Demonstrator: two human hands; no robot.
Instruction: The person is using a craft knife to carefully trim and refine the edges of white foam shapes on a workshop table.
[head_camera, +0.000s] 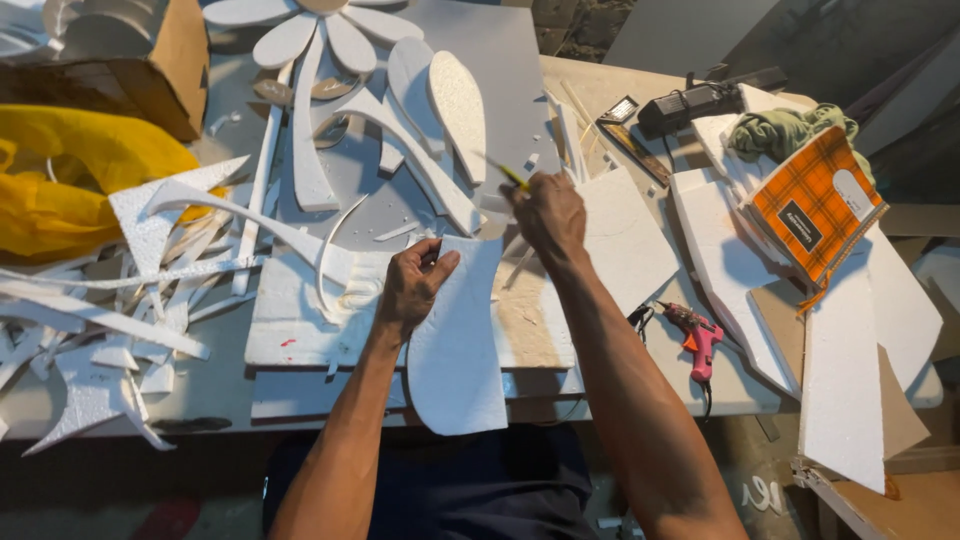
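Note:
My left hand (412, 283) grips the left edge of a curved white foam piece (458, 345) that hangs over the table's front edge. My right hand (547, 213) is closed on a thin yellow-handled cutter (511, 174) held just above the foam piece's top end. Under the piece lie flat white foam boards (300, 320) stacked on the table.
White foam flower and petal cut-outs (320, 60) lie on a grey board at the back. Foam offcuts (110, 320) pile at left beside yellow cloth (80, 160) and a cardboard box (150, 60). A pink glue gun (700, 340), orange plaid packet (812, 205), green cloth and foam slabs sit right.

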